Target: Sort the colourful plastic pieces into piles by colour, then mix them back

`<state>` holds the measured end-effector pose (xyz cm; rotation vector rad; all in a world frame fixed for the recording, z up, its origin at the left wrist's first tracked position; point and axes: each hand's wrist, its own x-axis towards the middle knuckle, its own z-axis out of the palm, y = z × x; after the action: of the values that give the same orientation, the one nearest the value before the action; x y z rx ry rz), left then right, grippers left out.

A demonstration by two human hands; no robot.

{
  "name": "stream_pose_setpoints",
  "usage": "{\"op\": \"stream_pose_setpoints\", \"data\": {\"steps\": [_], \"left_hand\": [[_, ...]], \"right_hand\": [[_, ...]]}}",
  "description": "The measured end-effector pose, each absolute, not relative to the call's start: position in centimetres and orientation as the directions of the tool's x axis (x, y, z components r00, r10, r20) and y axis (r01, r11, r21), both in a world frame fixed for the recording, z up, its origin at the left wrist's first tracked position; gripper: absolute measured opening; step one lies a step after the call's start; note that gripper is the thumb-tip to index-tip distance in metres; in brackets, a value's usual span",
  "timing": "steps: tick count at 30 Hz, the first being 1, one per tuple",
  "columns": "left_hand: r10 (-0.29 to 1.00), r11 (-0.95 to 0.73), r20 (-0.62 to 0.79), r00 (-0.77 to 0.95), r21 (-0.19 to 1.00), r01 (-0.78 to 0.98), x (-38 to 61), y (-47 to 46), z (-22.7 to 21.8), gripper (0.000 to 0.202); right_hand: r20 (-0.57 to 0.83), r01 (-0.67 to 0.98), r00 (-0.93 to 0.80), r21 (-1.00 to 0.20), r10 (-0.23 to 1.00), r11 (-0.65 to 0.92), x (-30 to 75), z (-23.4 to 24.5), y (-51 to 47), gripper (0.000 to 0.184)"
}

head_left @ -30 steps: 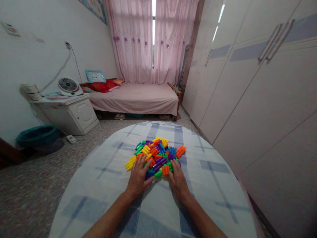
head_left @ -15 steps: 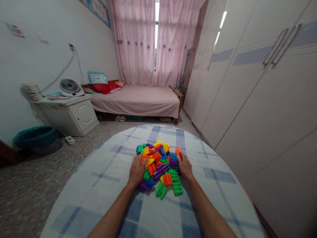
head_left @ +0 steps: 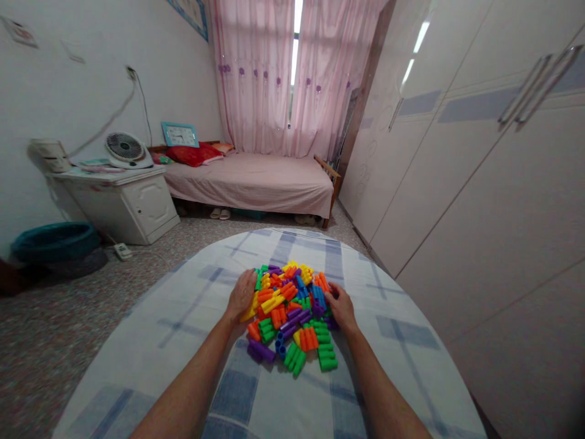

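Note:
A heap of colourful plastic building blocks (head_left: pixel 290 305), made of joined tubes in orange, green, purple, yellow and blue, lies on the cloth-covered table (head_left: pixel 183 347). My left hand (head_left: pixel 241 297) rests against the heap's left side, fingers stretched forward beside green and yellow blocks. At the right side, my right hand (head_left: pixel 342 308) is cupped with thumb and fingers apart, touching blue and purple blocks. Some of its fingertips are hidden behind the hand. Nearest to me lie a green block (head_left: pixel 295 358), a purple block (head_left: pixel 261 352) and a longer green piece (head_left: pixel 327 353).
Beyond the table stands a bed (head_left: pixel 256 180) with a pink cover. A white cabinet (head_left: pixel 150 207) carrying a fan (head_left: pixel 125 148) and a lined bin (head_left: pixel 55 244) are on the left. A tall wardrobe (head_left: pixel 457 183) runs along the right.
My left hand has moved left and slightly forward. Blocks at the heap's left and front have spread and turned. My right hand has shifted little. The camera view has tilted slightly.

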<state>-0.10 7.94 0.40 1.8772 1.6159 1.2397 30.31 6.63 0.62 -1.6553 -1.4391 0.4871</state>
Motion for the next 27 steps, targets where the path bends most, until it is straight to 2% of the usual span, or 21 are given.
{"op": "stream_pose_setpoints", "data": {"steps": [3, 7, 9, 12, 14, 16, 18, 21, 27], "left_hand": [[0.948, -0.24, 0.314, -0.041, 0.797, 0.554, 0.9, 8.4, 1.1, 0.049], [0.906, -0.172, 0.326, -0.269, 0.866, 0.47, 2.9, 6.0, 2.9, 0.049], [0.858, -0.225, 0.384, -0.342, 0.879, 0.421, 3.9, 4.3, 4.3, 0.043], [0.85, -0.324, 0.416, -0.322, 0.896, 0.303, 5.7, 1.7, 6.6, 0.036], [0.895, -0.317, 0.356, -0.269, 0.931, 0.181, 7.0, 0.4, 8.2, 0.036], [0.955, -0.242, 0.24, -0.176, 0.97, 0.01, 8.3, -0.5, 9.4, 0.043], [0.989, -0.144, 0.139, -0.054, 0.982, -0.12, 9.2, -1.1, 10.4, 0.05], [0.995, -0.076, 0.087, 0.055, 0.979, -0.189, 9.7, -1.5, 11.2, 0.051], [0.996, -0.082, 0.07, -0.054, 0.957, -0.279, 9.4, -1.1, 10.8, 0.038]], "right_hand": [[0.223, 0.483, 0.213, -0.87, 0.951, 0.096, 30.3, 1.1, 6.4, 0.039], [0.184, 0.242, 0.284, -0.963, 0.941, 0.115, 30.3, 1.9, 5.8, 0.038], [0.146, 0.097, 0.386, -0.988, 0.911, 0.117, 30.3, 2.7, 5.2, 0.038], [0.057, -0.146, 0.471, -0.979, 0.88, 0.142, 29.9, 4.7, 3.9, 0.041], [0.005, -0.304, 0.388, -0.943, 0.921, 0.134, 29.2, 6.4, 2.7, 0.041], [-0.009, -0.4, 0.204, -0.913, 0.979, 0.075, 28.2, 7.9, 1.5, 0.04], [-0.005, -0.426, 0.013, -0.905, 1.0, 0.002, 27.0, 8.9, 0.5, 0.038], [0.003, -0.4, -0.157, -0.915, 0.988, -0.061, 25.7, 9.5, -0.3, 0.037], [0.003, -0.304, -0.179, -0.951, 0.984, -0.052, 24.7, 9.8, -0.6, 0.043]]}}
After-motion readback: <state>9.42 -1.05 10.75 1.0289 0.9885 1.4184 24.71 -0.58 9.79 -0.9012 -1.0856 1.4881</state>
